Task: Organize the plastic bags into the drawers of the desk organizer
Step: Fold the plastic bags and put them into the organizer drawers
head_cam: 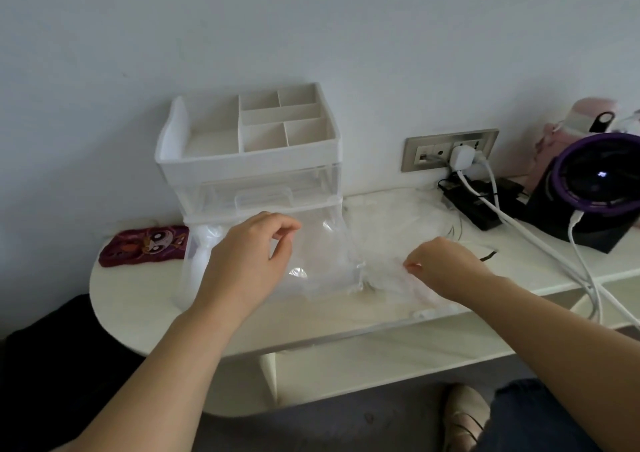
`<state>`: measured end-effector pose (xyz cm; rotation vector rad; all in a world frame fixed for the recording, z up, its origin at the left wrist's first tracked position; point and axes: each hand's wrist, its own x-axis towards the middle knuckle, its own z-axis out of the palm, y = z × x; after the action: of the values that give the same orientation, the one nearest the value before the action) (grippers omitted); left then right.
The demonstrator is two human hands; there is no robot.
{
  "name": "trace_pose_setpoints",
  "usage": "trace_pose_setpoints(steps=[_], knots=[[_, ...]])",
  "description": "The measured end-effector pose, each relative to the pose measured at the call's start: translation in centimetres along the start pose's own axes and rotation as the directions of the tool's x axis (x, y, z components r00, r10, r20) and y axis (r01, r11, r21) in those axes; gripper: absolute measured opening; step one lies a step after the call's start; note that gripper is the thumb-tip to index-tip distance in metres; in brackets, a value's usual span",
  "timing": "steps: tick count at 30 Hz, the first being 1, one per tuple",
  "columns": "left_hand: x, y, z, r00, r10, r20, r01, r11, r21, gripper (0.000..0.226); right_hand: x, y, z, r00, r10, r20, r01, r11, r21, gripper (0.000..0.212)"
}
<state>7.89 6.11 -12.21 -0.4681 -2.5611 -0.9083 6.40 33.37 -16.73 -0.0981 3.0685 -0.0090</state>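
Note:
A white desk organizer (249,146) with a divided top tray stands against the wall. Its upper clear drawer (263,191) is pushed in. The lower clear drawer (322,261) is pulled out over the desk, with a white bag (204,243) in its left end. My left hand (249,254) hovers over that drawer with loosely curled fingers, holding nothing that I can see. To the right lies a heap of clear plastic bags (388,229). My right hand (446,264) pinches the crinkled plastic at the heap's front edge.
A dark red cartoon pouch (145,245) lies left of the organizer. At the right are a wall socket (450,150) with a white plug, white cables (540,240), a black adapter (478,205), a black and purple fan (595,181) and a pink bottle (568,132). The rounded white desk (311,323) has shelves below.

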Motion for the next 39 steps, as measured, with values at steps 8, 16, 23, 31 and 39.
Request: trace_pose_setpoints(steps=[8,16,23,31,39], knots=[[-0.4,1.2,-0.5,0.998,0.064,-0.002,-0.064,0.997,-0.037,0.015,-2.7,-0.8,-4.0,0.994,0.090,-0.058,-0.041,0.823,0.567,0.020],[-0.2,3.5,-2.3,0.890,-0.020,0.455,0.414,0.452,-0.790,0.071,-5.2,-8.4,-8.6,0.886,0.308,-0.346,0.304,0.176,0.936,0.016],[0.2,0.8,-4.6,0.884,0.032,0.467,0.453,0.193,-0.870,0.068,-3.2,-15.5,-9.2,0.866,-0.025,-0.499,0.444,0.498,0.745,0.015],[0.6,-1.4,-5.1,0.763,-0.445,0.468,0.611,0.260,-0.748,0.022,-0.7,-15.2,-6.7,0.881,-0.257,-0.397,0.446,0.730,0.518,0.024],[1.1,-2.6,-5.4,0.764,-0.471,0.442,0.645,0.592,-0.484,0.019,0.1,-14.9,-6.8,0.888,-0.293,-0.353,0.362,0.921,0.146,0.036]])
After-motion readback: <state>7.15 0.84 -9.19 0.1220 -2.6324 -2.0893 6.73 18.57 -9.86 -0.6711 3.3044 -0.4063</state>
